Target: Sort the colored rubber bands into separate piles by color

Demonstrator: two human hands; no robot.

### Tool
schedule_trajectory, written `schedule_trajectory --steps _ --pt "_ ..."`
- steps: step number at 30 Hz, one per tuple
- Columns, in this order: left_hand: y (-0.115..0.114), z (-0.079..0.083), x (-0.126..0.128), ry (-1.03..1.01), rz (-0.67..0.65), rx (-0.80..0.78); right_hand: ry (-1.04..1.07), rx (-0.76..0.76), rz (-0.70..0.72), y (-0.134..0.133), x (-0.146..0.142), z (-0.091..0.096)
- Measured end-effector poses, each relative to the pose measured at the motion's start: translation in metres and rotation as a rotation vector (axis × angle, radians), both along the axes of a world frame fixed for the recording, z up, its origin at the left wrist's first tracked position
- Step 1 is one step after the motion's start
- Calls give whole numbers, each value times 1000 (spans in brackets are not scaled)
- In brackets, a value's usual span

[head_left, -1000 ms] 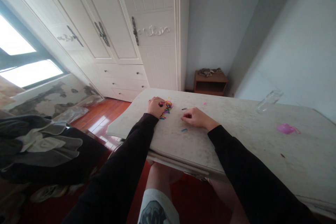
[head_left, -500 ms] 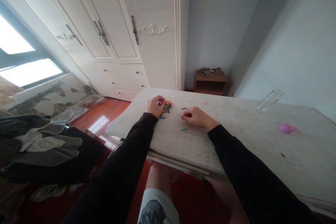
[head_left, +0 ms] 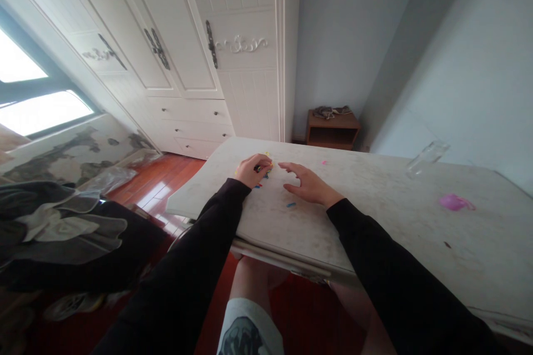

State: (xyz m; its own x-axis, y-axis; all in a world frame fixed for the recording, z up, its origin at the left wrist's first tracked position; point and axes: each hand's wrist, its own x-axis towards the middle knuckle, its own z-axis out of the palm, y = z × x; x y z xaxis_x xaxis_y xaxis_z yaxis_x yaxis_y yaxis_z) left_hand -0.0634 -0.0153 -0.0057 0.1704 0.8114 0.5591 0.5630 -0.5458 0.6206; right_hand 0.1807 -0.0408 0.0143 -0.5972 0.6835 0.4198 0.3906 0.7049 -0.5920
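Small colourful pieces (head_left: 267, 175), too tiny to name, lie in a little pile on the white table (head_left: 283, 227). Over them curls my left hand (head_left: 251, 171), its fingers closed round some of the pieces, and it hides much of the pile. Just right of it, my right hand (head_left: 310, 183) is open, thumb and fingers apart, with nothing visible between them. A blue piece (head_left: 291, 205) rests on the tabletop below my right hand. Farther back sits a small pink piece (head_left: 324, 162).
Toward the right of the table are a clear glass (head_left: 428, 159) lying tilted and a pink pouch-like item (head_left: 455, 202). A white wardrobe (head_left: 250, 100) and a brown nightstand (head_left: 333, 125) stand beyond. Dark clothing (head_left: 62, 233) is heaped at left.
My right hand has opened from a pinch, its fingers now reaching toward the left hand. My left hand has shifted slightly right over the pile, covering more of it. The small dark piece is out of sight.
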Motion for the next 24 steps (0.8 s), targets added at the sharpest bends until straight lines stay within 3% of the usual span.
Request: schedule_trajectory --steps 7,13,16,19,24 --pt "-5 2 2 33 -82 29 -56 16 119 4 -2 -9" --pt "-7 4 4 46 -53 -29 8 13 99 -2 -4 0" --pt "-3 3 3 24 -3 -15 115 -14 -21 -1 0 10" --pt "1 2 1 28 93 39 232 -32 -242 5 11 18" --pt "7 1 -2 32 113 177 377 -48 -473 21 42 18"
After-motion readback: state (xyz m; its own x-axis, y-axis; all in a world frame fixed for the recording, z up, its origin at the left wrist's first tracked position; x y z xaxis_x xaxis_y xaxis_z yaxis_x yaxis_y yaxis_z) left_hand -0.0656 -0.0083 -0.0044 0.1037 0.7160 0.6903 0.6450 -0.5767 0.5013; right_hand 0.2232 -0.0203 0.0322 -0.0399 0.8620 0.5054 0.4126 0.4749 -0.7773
